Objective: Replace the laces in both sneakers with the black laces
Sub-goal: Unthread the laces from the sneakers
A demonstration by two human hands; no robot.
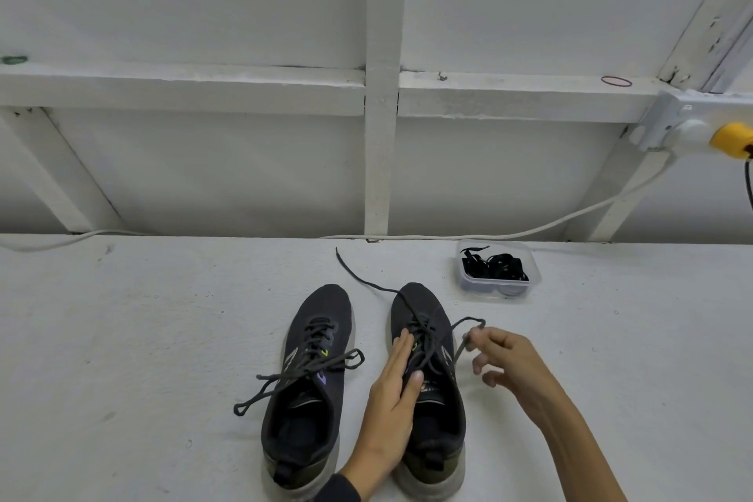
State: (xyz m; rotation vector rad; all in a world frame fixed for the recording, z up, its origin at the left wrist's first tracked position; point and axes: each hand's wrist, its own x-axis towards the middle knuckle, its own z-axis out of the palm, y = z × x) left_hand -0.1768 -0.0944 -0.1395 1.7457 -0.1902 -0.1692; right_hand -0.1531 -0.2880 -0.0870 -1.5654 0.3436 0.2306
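— What are the fingers doing?
— Right hand (505, 359): thumb and forefinger pinch the loosened grey cord lace (459, 353). Left hand (393, 391): fingers straight, pressing flat on the dark knit right-side sneaker (432, 432).
— Progress?
— Barely begun, I'd judge. The matching left-side sneaker (305, 412) is tied in a bow; the bundled black flat laces (499, 269) lie in the clear plastic tub (499, 285) behind, untouched.

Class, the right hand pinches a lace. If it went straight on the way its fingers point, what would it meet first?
Probably the sneaker beside it: the right hand, pinching a lace, points left and away, toward its laced top. The hand's height is unclear, so it might pass above.
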